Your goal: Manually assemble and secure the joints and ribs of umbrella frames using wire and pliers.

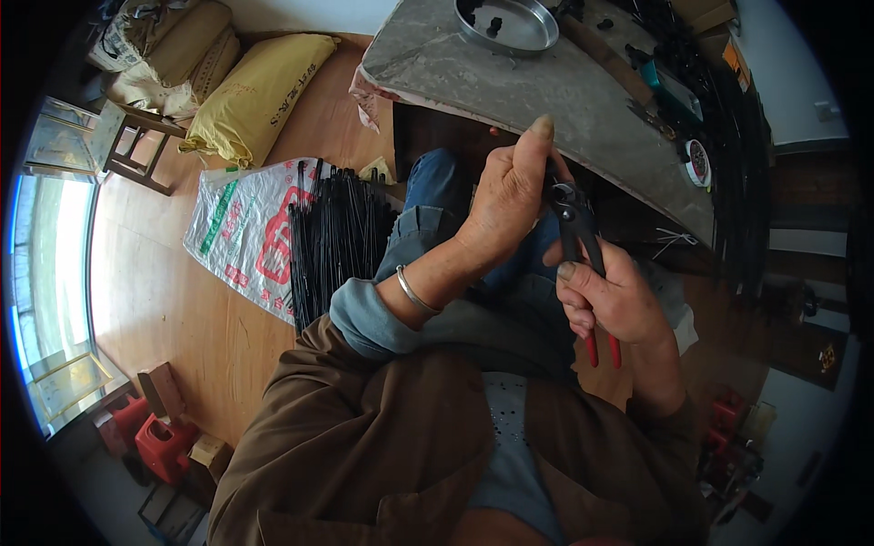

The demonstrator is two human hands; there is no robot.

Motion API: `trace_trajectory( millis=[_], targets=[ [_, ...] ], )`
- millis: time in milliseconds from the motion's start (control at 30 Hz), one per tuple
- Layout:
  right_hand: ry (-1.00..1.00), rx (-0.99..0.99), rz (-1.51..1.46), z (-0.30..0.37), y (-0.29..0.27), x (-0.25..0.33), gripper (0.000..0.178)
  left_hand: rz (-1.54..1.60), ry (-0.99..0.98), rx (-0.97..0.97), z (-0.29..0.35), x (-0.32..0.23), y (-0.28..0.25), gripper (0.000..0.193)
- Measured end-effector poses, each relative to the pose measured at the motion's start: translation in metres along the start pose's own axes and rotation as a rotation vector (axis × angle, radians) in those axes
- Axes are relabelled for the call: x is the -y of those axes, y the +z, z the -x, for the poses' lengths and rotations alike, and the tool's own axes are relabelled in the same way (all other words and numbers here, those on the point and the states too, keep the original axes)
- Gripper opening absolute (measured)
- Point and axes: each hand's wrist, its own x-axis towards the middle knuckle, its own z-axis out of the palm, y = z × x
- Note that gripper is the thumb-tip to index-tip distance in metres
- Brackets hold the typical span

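My right hand [621, 296] is closed round the handles of a pair of pliers [571, 218], dark at the jaws and red at the handle ends. Their jaws point away from me and meet the fingers of my left hand [510, 193]. That left hand is closed, thumb up, with its fingertips mostly hidden behind it. Something dark shows by its fingers at the jaws, too small to tell apart from the tool. Left of my knee, a bundle of thin black rods [337, 232] lies on a white printed sack [241, 223].
Ahead stands a grey-topped table [437, 68] bearing a metal tray [537, 32] with small black pieces, and a round container [697, 164]. Long black strands [742, 182] hang at its right side. A yellow sack [259, 96], a wooden stool [137, 150] and red containers [166, 450] stand left.
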Motion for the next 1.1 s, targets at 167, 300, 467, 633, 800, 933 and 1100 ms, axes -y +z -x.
trace_trajectory(
  millis=[167,300,467,633,800,933,1100],
  targets=[
    [-0.061,0.03,-0.023,-0.002,0.0,-0.006,0.025,-0.03,0.02,-0.004,0.003,0.002,0.001,0.062],
    [-0.039,0.069,-0.085,-0.002,0.001,-0.004,0.035,-0.029,-0.002,0.006,0.004,0.002,-0.001,0.064],
    [0.037,0.085,-0.157,0.006,0.002,0.008,0.031,-0.079,0.019,0.012,0.005,0.003,-0.001,0.066],
    [0.111,0.122,-0.224,0.013,0.003,0.007,0.025,-0.152,0.118,0.012,0.006,0.013,0.004,0.068],
    [0.164,-0.051,0.087,0.007,0.006,0.018,0.017,-0.153,0.09,-0.047,0.009,0.01,0.007,0.066],
    [-0.073,-0.221,0.689,-0.006,-0.007,0.012,0.017,-0.117,0.087,-0.055,0.005,0.015,0.004,0.062],
    [0.109,-0.054,0.3,0.003,-0.001,0.02,0.017,-0.026,0.006,0.005,0.001,0.012,0.003,0.06]
  ],
)
